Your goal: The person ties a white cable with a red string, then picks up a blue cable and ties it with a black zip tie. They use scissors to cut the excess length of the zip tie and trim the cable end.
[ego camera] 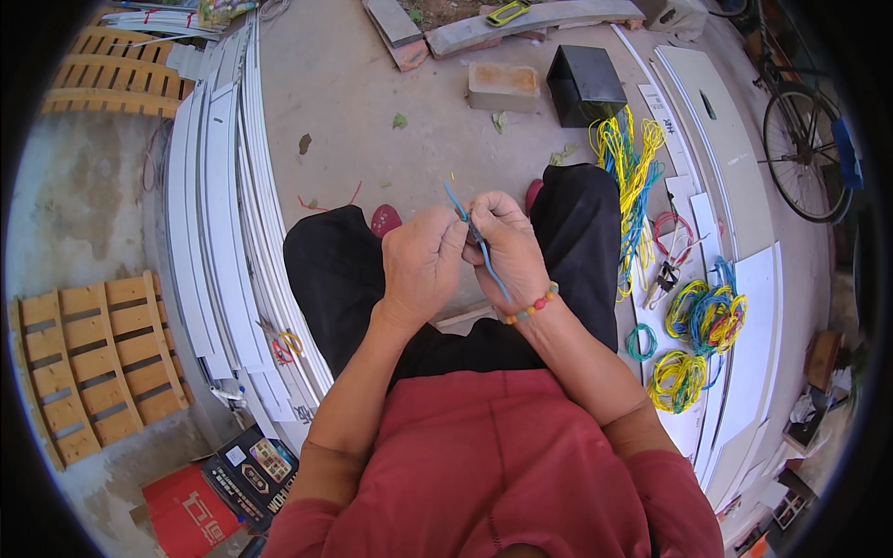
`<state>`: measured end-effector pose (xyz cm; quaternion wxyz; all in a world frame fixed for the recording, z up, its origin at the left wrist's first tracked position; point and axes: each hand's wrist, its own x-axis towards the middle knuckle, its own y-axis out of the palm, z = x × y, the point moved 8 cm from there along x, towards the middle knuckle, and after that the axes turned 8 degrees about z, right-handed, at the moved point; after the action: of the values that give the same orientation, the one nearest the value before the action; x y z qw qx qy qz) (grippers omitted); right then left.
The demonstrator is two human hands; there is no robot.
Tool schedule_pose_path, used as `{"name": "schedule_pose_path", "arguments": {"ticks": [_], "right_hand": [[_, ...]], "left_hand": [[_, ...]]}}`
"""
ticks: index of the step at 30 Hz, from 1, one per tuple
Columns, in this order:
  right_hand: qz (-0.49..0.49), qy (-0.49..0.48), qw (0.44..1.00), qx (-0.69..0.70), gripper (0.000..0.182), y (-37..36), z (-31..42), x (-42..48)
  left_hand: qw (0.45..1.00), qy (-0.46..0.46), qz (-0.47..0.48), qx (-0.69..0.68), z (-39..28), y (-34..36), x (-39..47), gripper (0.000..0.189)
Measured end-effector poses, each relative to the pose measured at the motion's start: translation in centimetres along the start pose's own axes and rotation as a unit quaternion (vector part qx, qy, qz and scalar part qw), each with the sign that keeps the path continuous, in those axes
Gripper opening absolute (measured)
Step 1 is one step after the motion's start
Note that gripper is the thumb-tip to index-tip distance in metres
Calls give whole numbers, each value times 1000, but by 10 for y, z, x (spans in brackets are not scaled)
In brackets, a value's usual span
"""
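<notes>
Both hands meet above my lap, between my knees. My left hand [423, 258] pinches a short piece of blue insulated wire [496, 275] between thumb and fingers, near its upper part. Opposite it, my right hand [508, 247], with a beaded bracelet [534, 308] at the wrist, grips the same piece. One blue end sticks up above the fingertips and the other lies down across the right palm. A small dark part shows on the wire between the fingers; what it is cannot be told. To the right lie long yellow and blue wires [631, 188] and coiled yellow-green wire [677, 381].
Scissors [286, 343] lie on white strips [230, 279] at the left. Ahead stand a black box [586, 85] and a pale block-shaped container [504, 87]. White panels [750, 335] lie right, a bicycle [808, 150] beyond. Wooden pallets [98, 363] are far left.
</notes>
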<state>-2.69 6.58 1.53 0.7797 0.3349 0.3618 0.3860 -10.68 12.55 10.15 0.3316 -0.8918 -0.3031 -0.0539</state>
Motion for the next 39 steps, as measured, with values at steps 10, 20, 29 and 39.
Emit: {"name": "schedule_pose_path", "arguments": {"ticks": [10,20,29,39], "right_hand": [[53,100,979,171,10,-28,-12,71],[294,136,909,262,16,56,20,7],[272,47,954,117,16,45,43,4],[115,-162,967,-161,12,18,67,1]], "left_hand": [[998,-48,-15,-45,11,6,-41,5],[995,-84,-58,7,34,-7,5,7],[984,-95,29,147,45,11,25,14],[966,-168,60,-188,6,17,5,13]]}}
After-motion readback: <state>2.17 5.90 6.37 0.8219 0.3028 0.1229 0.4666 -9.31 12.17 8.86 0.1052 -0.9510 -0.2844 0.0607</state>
